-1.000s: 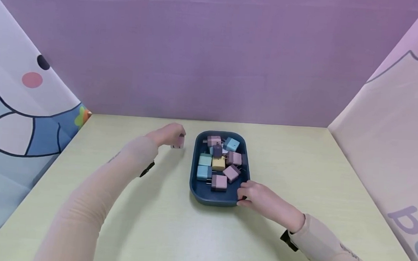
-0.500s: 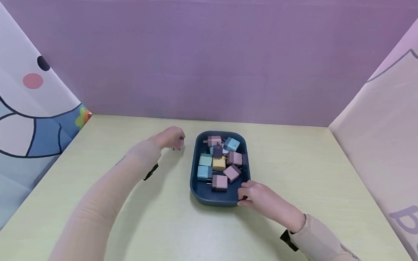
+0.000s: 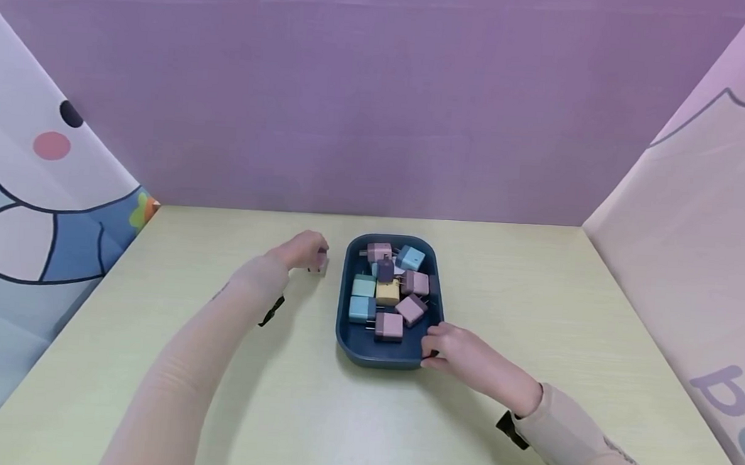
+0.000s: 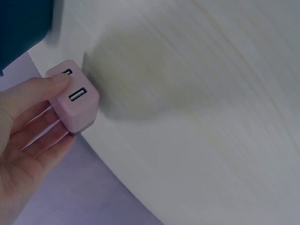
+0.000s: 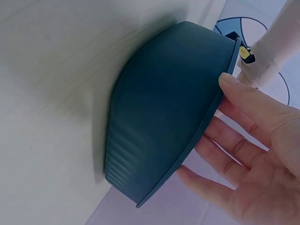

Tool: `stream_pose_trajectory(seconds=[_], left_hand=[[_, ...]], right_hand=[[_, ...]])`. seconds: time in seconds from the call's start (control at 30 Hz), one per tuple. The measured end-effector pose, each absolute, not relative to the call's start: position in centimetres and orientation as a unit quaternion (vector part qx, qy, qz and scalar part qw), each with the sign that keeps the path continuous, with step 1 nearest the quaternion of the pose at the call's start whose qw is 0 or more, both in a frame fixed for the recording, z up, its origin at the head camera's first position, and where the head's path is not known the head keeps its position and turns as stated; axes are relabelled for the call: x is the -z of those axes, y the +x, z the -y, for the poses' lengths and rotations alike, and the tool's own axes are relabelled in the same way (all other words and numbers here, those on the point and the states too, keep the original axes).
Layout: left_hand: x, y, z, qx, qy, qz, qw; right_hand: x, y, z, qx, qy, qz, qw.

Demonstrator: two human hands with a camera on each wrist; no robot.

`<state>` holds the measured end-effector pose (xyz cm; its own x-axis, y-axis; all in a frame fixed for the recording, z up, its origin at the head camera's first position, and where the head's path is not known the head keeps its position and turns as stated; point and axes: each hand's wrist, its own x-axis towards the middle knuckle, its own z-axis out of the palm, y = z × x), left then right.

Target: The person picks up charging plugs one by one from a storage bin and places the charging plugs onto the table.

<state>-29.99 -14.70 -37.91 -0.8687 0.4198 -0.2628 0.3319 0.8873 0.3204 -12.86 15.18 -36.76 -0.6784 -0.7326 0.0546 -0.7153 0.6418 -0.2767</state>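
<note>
Charger [image 4: 77,101], pink, pinched in your left hand [image 4: 28,126], thumb [image 4: 42,89] at USB ports [image 4: 78,94]; whether it touches counter [image 4: 197,154], cannot tell. Probably light, stiff, bit slick (hard plastic, by look); best hold: flat sides, clear of ports. Your right hand [image 5: 253,140] grips rim of tray [image 5: 159,98]; tray between hands, bearing other chargers [image 3: 389,327].
</note>
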Motion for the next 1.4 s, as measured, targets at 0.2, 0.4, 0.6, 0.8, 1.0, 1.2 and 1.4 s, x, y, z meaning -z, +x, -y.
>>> stream_pose_trajectory(seconds=[0.2, 0.4, 0.6, 0.8, 1.0, 1.2, 1.4], left_hand=[[38.4, -30.2, 14.7, -0.139, 0.184, -0.957, 0.173], [38.5, -30.1, 14.7, -0.141, 0.175, -0.958, 0.177], [38.5, -29.9, 14.7, -0.143, 0.167, -0.959, 0.178], [38.8, -29.9, 14.6, -0.139, 0.164, -0.961, 0.175], [39.0, -29.9, 14.6, -0.136, 0.166, -0.963, 0.166], [39.1, -30.0, 14.7, -0.136, 0.179, -0.963, 0.152], [39.1, -30.0, 14.7, -0.144, 0.171, -0.962, 0.155]], right_hand=[[36.8, -12.8, -15.1, 0.141, -0.398, -0.906, 0.031], [36.9, -12.7, -15.1, 0.142, -0.398, -0.906, 0.031], [36.8, -12.7, -15.1, 0.144, -0.401, -0.904, 0.028], [36.8, -12.6, -15.1, 0.142, -0.402, -0.904, 0.027], [36.8, -12.6, -15.1, 0.141, -0.401, -0.905, 0.027], [36.8, -12.7, -15.2, 0.142, -0.399, -0.905, 0.025], [36.7, -12.7, -15.1, 0.143, -0.399, -0.905, 0.025]])
